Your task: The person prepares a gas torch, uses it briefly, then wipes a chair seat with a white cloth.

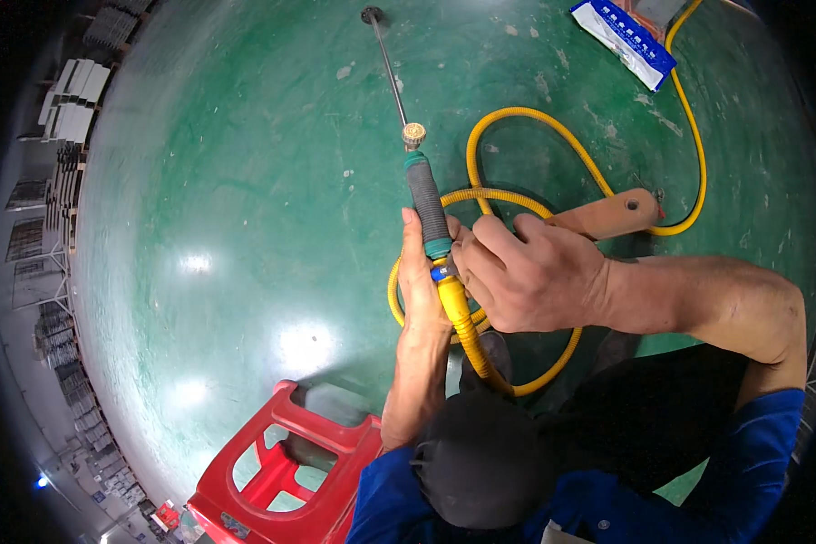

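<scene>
A long gas torch (pixel 429 207) has a thin metal tube, a brass knob (pixel 413 134) and a grey ribbed grip with green ends. My left hand (pixel 423 295) is closed around its rear end from the left, thumb along the grip. At that end a yellow ribbed hose (pixel 468 331) joins it, with a blue-tabbed clamp (pixel 444 271) at the joint. My right hand (pixel 530 272) is bent closed beside the clamp. Out of its far side sticks a tool with a flat brown handle (pixel 612 214) with a hole; my fingers hide its other end.
The hose lies in loops on the green floor (pixel 272 181) and runs to the far right, past a blue and white packet (pixel 624 41). A red plastic stool (pixel 286 403) stands at the near left. Stacked white panels (pixel 75 98) line the left side.
</scene>
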The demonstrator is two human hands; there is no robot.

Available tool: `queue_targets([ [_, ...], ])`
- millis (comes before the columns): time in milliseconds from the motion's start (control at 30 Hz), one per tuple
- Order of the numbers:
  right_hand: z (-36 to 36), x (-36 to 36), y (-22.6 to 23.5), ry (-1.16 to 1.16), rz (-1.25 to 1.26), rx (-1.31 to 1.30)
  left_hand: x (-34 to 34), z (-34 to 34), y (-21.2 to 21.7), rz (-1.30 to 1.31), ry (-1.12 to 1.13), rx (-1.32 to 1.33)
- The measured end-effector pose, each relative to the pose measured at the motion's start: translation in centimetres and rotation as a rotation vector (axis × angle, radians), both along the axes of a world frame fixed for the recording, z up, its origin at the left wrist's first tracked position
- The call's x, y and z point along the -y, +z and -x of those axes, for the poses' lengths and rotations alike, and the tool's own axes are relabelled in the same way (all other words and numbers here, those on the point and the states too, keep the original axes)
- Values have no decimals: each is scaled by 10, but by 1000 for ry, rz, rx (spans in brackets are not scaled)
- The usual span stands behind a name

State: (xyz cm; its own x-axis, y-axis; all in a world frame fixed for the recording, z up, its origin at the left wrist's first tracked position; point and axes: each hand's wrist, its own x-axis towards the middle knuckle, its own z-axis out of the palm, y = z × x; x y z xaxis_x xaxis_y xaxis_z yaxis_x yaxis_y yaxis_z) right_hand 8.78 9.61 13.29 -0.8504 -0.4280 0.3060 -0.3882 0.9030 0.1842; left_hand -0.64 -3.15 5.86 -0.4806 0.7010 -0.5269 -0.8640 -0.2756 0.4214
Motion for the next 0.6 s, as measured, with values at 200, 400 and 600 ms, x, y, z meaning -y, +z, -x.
queue_targets([
  [200, 5, -4, -5, 40, 38, 7, -6, -6, 15, 262, 37, -150],
  [400, 6, -6, -5, 45, 59, 89, -5, -7, 13, 332, -6, -337],
  [600, 7, -4, 9, -38, 175, 323, -9, -7, 11, 338, 40, -535],
])
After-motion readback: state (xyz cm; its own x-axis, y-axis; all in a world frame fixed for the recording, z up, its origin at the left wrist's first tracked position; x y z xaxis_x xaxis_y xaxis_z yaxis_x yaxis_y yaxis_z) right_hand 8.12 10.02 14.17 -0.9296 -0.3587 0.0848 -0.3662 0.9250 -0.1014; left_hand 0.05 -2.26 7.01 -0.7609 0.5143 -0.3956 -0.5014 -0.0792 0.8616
